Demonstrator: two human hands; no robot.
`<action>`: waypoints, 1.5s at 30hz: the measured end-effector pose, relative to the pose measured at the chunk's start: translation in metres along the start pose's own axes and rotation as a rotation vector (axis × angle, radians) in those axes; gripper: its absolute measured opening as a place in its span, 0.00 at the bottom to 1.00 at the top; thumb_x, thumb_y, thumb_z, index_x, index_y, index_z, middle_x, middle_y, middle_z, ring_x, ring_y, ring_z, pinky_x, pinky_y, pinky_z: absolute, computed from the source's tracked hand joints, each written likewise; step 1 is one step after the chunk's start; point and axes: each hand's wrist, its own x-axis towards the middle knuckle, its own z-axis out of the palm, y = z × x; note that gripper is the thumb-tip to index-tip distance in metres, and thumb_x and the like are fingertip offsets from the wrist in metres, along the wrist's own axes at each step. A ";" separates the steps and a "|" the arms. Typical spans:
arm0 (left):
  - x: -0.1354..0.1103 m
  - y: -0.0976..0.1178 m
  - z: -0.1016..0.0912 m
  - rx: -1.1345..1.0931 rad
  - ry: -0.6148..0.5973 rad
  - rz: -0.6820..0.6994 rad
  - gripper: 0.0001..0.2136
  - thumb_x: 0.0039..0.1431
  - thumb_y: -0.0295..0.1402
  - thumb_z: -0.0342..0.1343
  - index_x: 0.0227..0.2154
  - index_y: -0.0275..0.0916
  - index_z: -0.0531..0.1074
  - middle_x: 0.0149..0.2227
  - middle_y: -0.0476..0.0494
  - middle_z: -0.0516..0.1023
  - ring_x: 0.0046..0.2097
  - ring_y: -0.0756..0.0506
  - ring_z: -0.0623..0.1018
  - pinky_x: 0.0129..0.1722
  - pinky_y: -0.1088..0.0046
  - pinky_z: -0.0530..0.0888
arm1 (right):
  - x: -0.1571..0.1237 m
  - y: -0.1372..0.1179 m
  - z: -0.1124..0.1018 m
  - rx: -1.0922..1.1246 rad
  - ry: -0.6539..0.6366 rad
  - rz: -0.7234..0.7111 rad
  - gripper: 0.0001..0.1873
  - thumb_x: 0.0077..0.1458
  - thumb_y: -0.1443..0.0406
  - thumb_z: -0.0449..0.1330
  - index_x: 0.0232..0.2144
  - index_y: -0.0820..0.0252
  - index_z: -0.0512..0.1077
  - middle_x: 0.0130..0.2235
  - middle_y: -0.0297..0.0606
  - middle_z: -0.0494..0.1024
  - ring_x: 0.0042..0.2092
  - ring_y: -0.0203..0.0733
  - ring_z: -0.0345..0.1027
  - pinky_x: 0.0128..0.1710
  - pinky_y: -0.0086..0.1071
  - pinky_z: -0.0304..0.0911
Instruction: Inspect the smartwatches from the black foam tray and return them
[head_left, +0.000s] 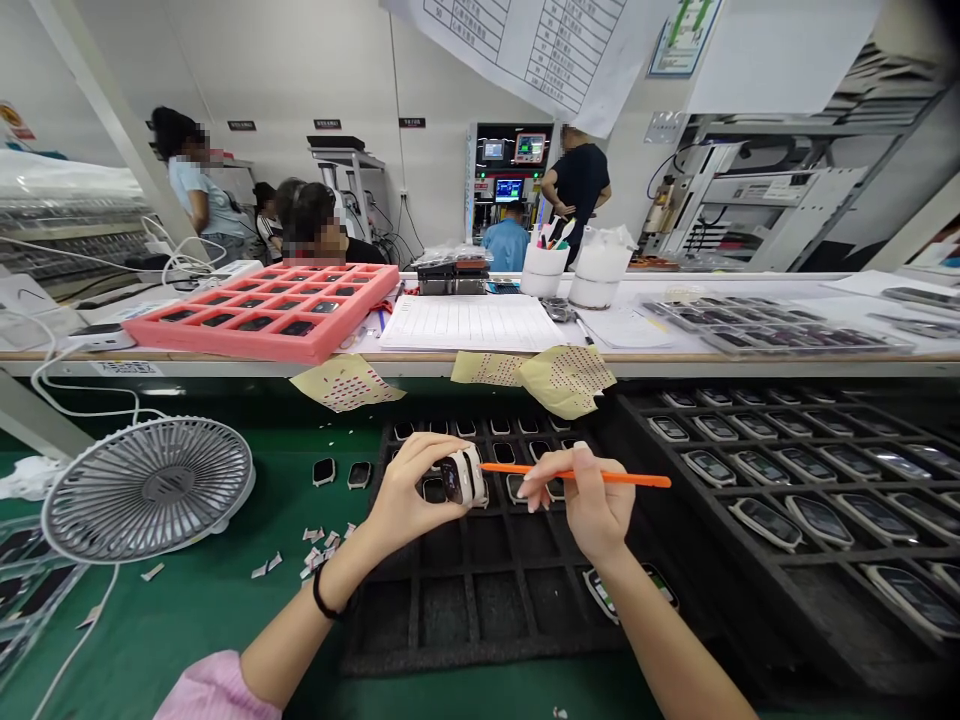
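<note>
My left hand (409, 495) pinches a white-framed smartwatch body (459, 478) between thumb and fingers, its dark face turned toward my right hand. My right hand (589, 503) holds an orange plastic pick (600, 476) like a pen, with its tip close to the watch and apparently not touching it. Both hands hover over a black foam tray (480, 600) with square compartments. Its far rows hold several watch bodies, and its near compartments show bare foam. Two dark watch bodies (341, 474) lie on the green mat left of that tray.
A larger black tray (795, 500) of watch bodies lies to the right. A white desk fan (148, 490) and paper scraps sit on the left of the green mat. Yellow perforated sheets (566, 380) overhang the shelf edge, which carries a pink tray (262, 310) and a paper form. Co-workers stand beyond.
</note>
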 end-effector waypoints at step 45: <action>0.001 -0.002 0.002 -0.016 -0.081 -0.094 0.21 0.47 0.24 0.62 0.46 0.40 0.71 0.46 0.40 0.74 0.48 0.41 0.74 0.48 0.61 0.73 | 0.005 0.006 0.004 0.004 0.004 0.022 0.26 0.66 0.55 0.45 0.23 0.59 0.72 0.22 0.36 0.78 0.24 0.38 0.72 0.27 0.32 0.68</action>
